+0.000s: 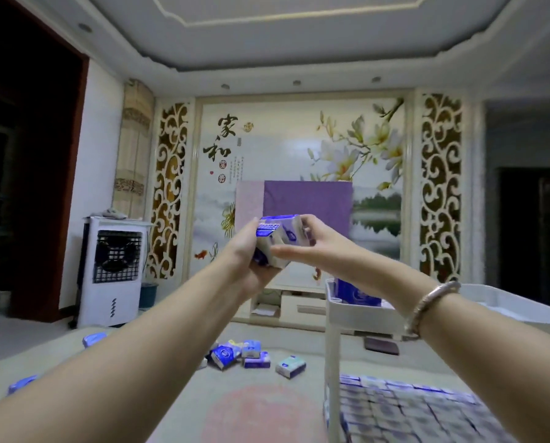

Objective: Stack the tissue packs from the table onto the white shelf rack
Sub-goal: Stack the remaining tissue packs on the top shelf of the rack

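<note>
Both my hands hold a small bundle of blue-and-white tissue packs (278, 239) up at chest height in the middle of the view. My left hand (246, 252) grips the bundle from the left and below. My right hand (312, 243) clasps it from the right, thumb across the front. Several loose tissue packs (244, 354) lie on the table (158, 378) below. The white shelf rack (359, 318) stands at the right; its top tray holds a blue pack (356, 294), and its lower tier (407, 407) is filled with rows of packs.
Stray packs (93, 338) lie along the table's left side. A white air cooler (112, 271) stands at the left wall. A low TV cabinet (294, 306) with a purple-covered screen (305, 199) stands behind the table. A dark wallet-like thing (382, 345) lies near the rack.
</note>
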Demonstrator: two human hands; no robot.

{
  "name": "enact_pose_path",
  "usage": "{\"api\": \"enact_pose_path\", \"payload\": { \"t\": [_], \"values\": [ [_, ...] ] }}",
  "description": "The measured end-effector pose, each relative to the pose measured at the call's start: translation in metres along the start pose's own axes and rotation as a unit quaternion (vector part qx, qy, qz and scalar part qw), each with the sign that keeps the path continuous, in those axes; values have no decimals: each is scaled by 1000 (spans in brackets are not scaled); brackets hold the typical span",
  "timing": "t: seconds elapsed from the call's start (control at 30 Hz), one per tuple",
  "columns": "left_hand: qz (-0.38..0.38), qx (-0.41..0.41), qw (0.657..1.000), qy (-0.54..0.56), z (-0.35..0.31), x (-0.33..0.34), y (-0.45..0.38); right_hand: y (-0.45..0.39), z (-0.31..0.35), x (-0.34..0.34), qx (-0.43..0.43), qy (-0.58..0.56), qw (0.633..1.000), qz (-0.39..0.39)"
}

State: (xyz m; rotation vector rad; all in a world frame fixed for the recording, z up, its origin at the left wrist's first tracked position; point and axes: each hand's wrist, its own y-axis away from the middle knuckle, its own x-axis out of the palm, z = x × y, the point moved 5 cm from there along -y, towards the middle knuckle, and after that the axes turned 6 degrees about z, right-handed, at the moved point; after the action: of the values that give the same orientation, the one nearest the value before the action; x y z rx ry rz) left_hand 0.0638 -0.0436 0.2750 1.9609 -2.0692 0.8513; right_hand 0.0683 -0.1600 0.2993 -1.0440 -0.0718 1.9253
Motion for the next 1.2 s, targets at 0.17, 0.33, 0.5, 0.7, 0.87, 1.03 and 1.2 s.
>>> {"api": "enact_pose_path", "payload": {
  "t": [0.17, 0.33, 0.5, 0.7, 0.87, 1.03, 1.2],
  "values": [
    [62, -39, 997, -13, 22, 65, -3, 24, -16, -42, 44, 73, 991, -101],
    [102, -51, 971, -212, 43, 98, -23, 38, -50, -92, 74, -34, 972, -220],
    [23, 24, 919, -393, 47, 87, -64, 37, -95, -137, 185, -45, 944, -268],
    [-11, -53, 967, -250, 65, 57, -97, 21, -139, -135, 346, 199, 915, -64],
    [-22, -95, 978, -185, 76, 55, -118, -4, -161, -123, 335, 192, 922, 7],
    [-12, -134, 975, -176, 91, 64, -123, -10, -182, -117, 320, 143, 937, -12],
    [18, -104, 958, -265, 103, 71, -131, -8, -196, -122, 365, 192, 910, -39]
  ]
}}
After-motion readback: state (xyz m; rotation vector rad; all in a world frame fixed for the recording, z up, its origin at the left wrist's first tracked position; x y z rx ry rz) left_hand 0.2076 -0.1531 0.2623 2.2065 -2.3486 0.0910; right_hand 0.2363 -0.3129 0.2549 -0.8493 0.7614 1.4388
